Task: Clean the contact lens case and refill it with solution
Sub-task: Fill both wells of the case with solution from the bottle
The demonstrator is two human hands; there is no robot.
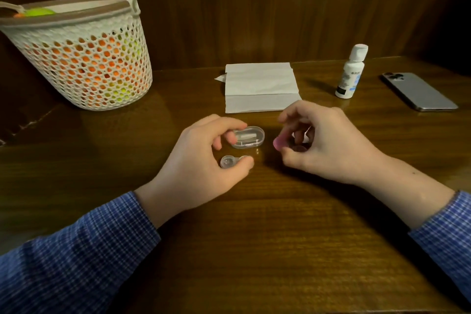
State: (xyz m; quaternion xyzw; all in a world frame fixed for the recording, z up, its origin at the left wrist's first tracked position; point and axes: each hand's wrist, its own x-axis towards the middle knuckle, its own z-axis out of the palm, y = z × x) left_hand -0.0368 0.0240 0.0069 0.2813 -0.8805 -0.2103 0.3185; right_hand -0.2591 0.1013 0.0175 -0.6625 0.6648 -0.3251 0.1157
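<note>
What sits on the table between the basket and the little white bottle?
In the head view, a folded white tissue lies on the table between the basket and the bottle, nearer the bottle.

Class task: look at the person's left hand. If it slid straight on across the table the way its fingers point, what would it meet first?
Probably the clear oval box: the left hand points up and right, its fingers already at the box's near end. Whether they touch is unclear.
</note>
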